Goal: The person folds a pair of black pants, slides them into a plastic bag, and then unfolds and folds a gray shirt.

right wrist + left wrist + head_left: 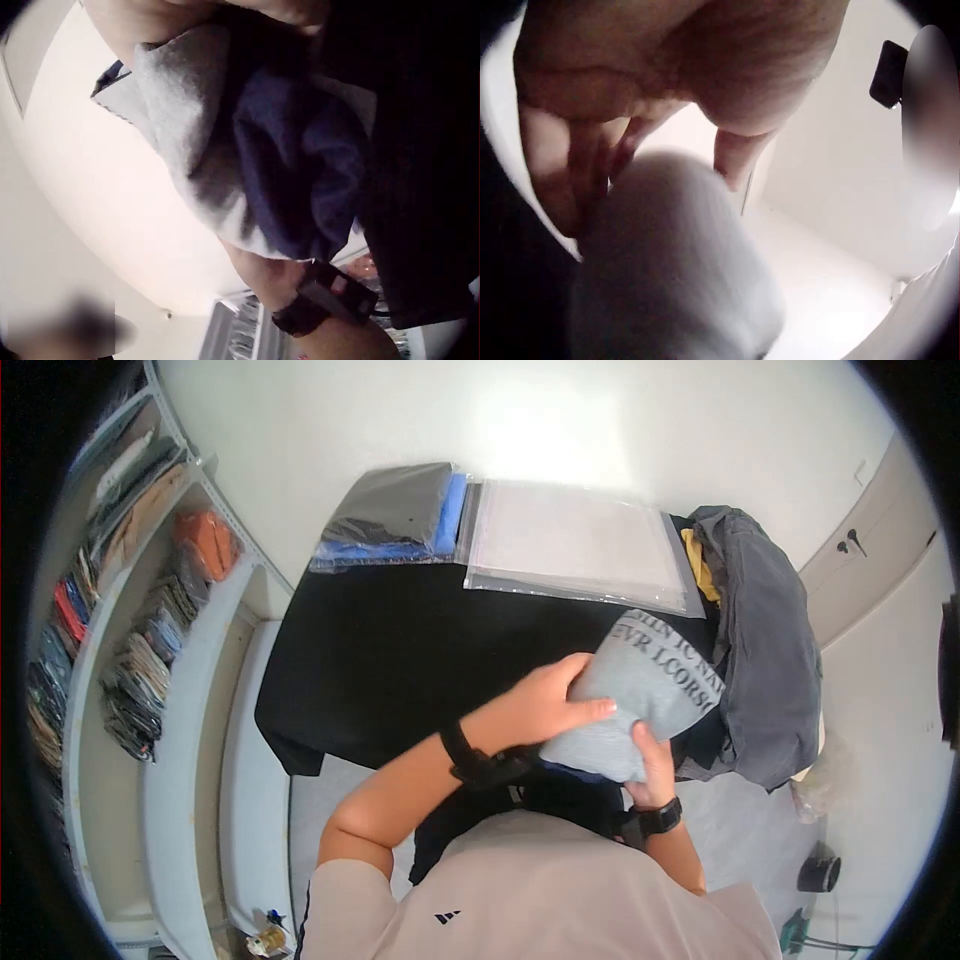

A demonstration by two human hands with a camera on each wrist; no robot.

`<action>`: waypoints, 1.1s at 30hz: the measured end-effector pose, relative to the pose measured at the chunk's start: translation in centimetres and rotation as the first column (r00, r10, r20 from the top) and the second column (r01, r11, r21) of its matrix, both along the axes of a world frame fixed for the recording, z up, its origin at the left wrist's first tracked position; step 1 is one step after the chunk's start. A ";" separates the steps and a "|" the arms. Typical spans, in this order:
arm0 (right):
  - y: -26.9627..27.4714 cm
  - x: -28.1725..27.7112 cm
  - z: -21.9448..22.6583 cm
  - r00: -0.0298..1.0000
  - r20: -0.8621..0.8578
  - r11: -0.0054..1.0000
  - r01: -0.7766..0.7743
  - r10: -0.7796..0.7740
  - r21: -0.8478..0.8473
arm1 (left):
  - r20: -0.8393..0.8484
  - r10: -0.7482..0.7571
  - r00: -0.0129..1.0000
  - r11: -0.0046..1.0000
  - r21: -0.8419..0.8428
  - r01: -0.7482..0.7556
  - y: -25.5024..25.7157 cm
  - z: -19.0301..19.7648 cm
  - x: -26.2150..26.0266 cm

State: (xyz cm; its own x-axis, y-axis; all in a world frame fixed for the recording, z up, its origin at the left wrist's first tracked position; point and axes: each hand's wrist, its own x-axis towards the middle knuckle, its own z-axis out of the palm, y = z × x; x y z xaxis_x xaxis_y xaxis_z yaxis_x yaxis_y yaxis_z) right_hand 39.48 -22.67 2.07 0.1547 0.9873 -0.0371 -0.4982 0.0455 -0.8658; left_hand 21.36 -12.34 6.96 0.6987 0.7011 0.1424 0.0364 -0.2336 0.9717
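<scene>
A light grey folded garment [640,690] with black printed letters is held up in front of the torso, over the table's near right side. My left hand [540,703] grips its left edge, thumb lying across the printed face and fingers behind. At the lower right edge, my right hand [654,768] holds it with the thumb on top; its other fingers are mostly hidden under the cloth. Navy cloth [292,165] shows on the garment's underside in the right wrist view. In the left wrist view the grey cloth [675,262] is blurred below the left hand [667,67].
A black-covered table [400,650] carries bagged dark and blue garments [390,510] and a stack of clear plastic bags [575,545] along the back. Dark grey clothing [765,650] drapes over the right end. Shelves [190,690] of folded clothes stand at left.
</scene>
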 end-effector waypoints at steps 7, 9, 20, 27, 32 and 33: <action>0.9 6.9 -1.0 0.944 -0.225 0.960 0.266 -0.242 0.084 | -0.259 0.515 0.817 0.704 0.672 -0.230 12.6 2.4 -3.6; 2.3 9.1 -2.8 0.860 -0.457 0.969 0.246 -0.228 -0.022 | -0.305 0.496 0.813 0.734 0.648 -0.205 15.2 0.1 -3.6; 3.7 9.3 -3.6 0.823 -0.510 0.950 0.311 -0.248 0.040 | -0.512 0.773 0.375 0.505 0.854 0.125 20.3 -6.0 -2.9; 3.8 9.3 -3.9 0.834 -0.497 0.953 0.301 -0.240 0.045 | -0.557 0.741 0.375 0.557 0.822 0.121 18.9 -3.7 -2.7; 3.5 9.1 -3.5 0.841 -0.481 0.951 0.306 -0.249 0.042 | -0.623 0.686 0.377 0.631 0.767 0.119 17.5 -2.5 -1.5; 3.5 9.1 -3.6 0.841 -0.484 0.952 0.303 -0.243 0.049 | -0.567 0.703 0.429 0.574 0.809 0.129 16.9 -2.3 -1.0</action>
State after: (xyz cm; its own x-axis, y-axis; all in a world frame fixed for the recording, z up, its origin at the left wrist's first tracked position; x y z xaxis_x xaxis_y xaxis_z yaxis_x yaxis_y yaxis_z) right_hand 48.61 -19.15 -1.50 0.4123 0.9091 -0.0590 -0.7937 0.3267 -0.5131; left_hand 20.33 4.55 4.68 0.5174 0.8338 0.1927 0.8542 -0.5167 -0.0577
